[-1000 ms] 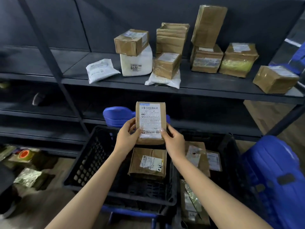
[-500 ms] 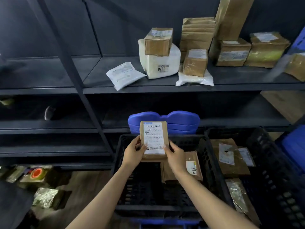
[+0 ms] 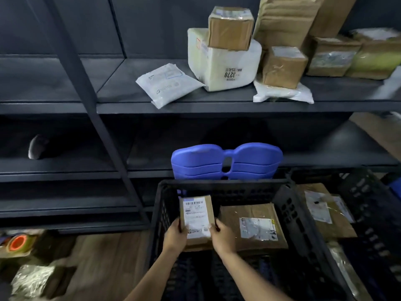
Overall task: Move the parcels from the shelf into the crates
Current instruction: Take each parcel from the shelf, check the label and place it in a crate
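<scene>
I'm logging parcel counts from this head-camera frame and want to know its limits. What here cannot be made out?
Head view only:
- The held parcel: label print too small; its lower edge is hidden by the left hand and right hand, so contact with the floor of the near crate is unclear.
- The right crate: cut off by the frame's edge, contents blurred.
- The rightmost shelf parcels: blurred, cut off.
- The rounded object on the lower shelf: too dark to identify.

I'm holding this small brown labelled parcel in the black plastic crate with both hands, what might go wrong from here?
The small brown labelled parcel is gripped only near its lower end by the left hand and right hand, so it might tip on release. It could land partly on the flat brown paper parcel beside it and sit tilted.
</scene>
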`<action>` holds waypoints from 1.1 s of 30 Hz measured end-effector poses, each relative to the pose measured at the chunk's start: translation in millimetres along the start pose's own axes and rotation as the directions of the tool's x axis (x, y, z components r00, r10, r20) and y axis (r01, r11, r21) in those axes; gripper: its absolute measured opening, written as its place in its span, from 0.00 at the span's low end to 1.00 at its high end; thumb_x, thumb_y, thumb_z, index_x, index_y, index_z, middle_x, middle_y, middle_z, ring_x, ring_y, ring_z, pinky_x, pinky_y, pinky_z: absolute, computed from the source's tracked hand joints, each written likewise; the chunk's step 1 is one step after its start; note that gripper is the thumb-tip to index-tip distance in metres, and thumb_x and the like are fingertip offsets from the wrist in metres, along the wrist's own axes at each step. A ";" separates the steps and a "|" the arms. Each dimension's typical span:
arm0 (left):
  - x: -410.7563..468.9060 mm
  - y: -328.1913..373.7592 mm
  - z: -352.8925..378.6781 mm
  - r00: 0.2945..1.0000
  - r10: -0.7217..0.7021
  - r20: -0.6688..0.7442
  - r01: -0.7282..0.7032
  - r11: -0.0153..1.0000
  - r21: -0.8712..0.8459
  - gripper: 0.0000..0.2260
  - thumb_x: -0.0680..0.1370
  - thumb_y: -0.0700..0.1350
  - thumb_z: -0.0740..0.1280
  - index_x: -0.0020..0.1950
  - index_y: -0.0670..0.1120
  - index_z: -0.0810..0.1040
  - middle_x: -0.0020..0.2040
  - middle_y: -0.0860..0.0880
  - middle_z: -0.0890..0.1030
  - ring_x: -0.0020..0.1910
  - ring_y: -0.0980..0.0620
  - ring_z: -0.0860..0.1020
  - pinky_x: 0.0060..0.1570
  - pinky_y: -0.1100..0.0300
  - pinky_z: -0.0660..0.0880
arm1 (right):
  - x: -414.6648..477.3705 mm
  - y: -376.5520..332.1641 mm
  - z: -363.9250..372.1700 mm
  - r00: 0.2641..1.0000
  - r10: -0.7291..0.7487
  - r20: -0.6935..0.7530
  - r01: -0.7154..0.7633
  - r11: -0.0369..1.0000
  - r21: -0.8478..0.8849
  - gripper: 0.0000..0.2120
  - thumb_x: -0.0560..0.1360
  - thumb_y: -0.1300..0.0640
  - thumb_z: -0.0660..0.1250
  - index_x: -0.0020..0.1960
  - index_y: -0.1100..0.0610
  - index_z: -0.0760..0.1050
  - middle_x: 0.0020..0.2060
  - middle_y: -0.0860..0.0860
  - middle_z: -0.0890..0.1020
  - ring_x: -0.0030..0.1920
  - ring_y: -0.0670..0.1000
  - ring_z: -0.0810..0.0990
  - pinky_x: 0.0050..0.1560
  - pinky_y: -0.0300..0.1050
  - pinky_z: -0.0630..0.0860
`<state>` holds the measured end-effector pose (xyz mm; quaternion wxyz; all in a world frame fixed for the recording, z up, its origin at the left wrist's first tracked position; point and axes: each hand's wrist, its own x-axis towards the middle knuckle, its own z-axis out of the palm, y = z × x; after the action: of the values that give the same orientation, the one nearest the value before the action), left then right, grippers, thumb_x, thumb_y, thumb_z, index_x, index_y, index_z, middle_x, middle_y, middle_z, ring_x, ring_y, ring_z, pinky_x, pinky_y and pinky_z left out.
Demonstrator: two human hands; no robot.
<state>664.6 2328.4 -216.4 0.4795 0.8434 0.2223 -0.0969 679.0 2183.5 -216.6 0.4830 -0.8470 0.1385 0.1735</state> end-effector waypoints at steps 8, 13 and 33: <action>54.0 -44.3 48.6 0.990 -0.129 0.063 0.129 0.992 0.017 0.17 0.82 0.43 0.59 0.72 0.46 0.67 0.65 0.45 0.76 0.62 0.46 0.75 0.54 0.58 0.71 | 50.8 44.6 37.7 0.994 0.103 -0.019 -0.105 0.989 -0.102 0.18 0.82 0.56 0.58 0.71 0.54 0.70 0.61 0.54 0.80 0.60 0.54 0.79 0.52 0.41 0.73; 73.9 -56.8 74.1 0.980 -0.153 0.126 0.165 0.982 -0.088 0.17 0.81 0.37 0.59 0.71 0.44 0.68 0.65 0.45 0.76 0.60 0.48 0.75 0.54 0.60 0.70 | 73.9 63.4 49.8 0.990 0.132 -0.048 -0.135 0.988 -0.072 0.14 0.81 0.61 0.57 0.64 0.55 0.74 0.57 0.52 0.82 0.56 0.53 0.80 0.50 0.39 0.73; 79.9 -75.7 92.3 0.993 0.005 0.119 -0.017 0.995 0.101 0.22 0.79 0.41 0.63 0.73 0.43 0.64 0.70 0.44 0.72 0.68 0.46 0.71 0.65 0.53 0.68 | 68.0 79.1 63.2 0.978 -0.201 0.048 0.191 0.793 -0.578 0.28 0.82 0.64 0.46 0.78 0.58 0.39 0.78 0.53 0.42 0.78 0.53 0.46 0.75 0.44 0.51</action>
<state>704.3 2305.7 -352.6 0.4488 0.8606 0.1838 -0.1554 698.4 2194.6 -336.5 0.2166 -0.9647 -0.0057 0.1497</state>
